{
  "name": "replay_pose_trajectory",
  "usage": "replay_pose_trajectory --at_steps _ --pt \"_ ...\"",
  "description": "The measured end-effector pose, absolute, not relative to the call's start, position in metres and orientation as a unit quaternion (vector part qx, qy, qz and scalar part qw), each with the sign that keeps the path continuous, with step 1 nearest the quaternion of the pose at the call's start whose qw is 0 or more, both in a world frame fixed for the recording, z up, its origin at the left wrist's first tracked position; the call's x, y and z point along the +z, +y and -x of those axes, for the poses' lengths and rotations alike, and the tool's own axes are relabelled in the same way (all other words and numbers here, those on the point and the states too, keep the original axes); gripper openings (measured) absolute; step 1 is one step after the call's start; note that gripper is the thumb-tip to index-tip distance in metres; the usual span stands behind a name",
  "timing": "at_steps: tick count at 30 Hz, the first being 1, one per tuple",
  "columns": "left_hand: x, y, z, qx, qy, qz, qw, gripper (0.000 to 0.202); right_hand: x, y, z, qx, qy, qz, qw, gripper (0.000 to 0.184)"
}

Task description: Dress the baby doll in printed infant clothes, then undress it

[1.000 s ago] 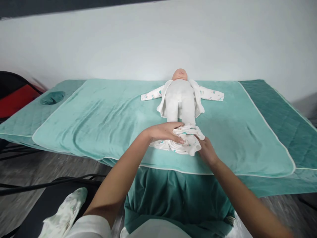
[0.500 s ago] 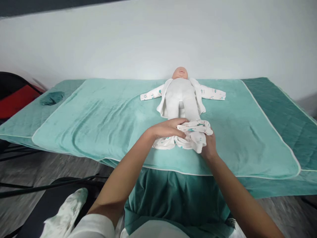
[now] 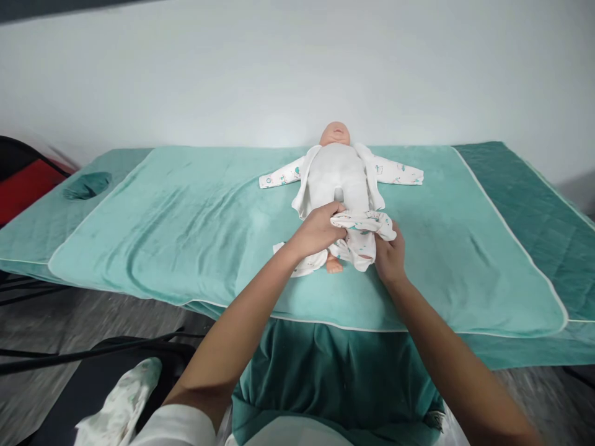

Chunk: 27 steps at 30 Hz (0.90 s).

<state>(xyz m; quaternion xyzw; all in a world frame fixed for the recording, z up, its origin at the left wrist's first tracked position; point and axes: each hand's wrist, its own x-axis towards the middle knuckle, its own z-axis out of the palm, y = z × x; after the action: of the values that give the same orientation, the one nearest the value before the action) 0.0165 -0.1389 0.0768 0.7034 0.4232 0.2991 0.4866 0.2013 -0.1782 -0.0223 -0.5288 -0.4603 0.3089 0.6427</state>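
Doll (image 3: 338, 166) lay face up on green sheet (image 3: 204, 229), long axis running straight ahead, head (image 3: 335, 132) far, bare foot (image 3: 333, 265) near. Left hand (image 3: 320, 230) gripped left side of bunched printed garment (image 3: 364, 222) over legs, right hand (image 3: 390, 251) its right; neither nearer.

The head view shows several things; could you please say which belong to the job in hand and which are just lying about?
In use:
doll, on its back
printed garment, in left hand and right hand
printed jacket, open under the doll
green blanket underneath

Apparently lying about:
patterned cloth on the black seat
red-and-black chair at left
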Motion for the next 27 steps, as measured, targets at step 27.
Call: replay_pose_trajectory --at_steps 27 --pt "0.068 -0.117 -0.028 0.327 0.479 -0.714 0.391 0.011 -0.01 -0.14 -0.223 0.257 -0.531 0.561 0.581 0.026"
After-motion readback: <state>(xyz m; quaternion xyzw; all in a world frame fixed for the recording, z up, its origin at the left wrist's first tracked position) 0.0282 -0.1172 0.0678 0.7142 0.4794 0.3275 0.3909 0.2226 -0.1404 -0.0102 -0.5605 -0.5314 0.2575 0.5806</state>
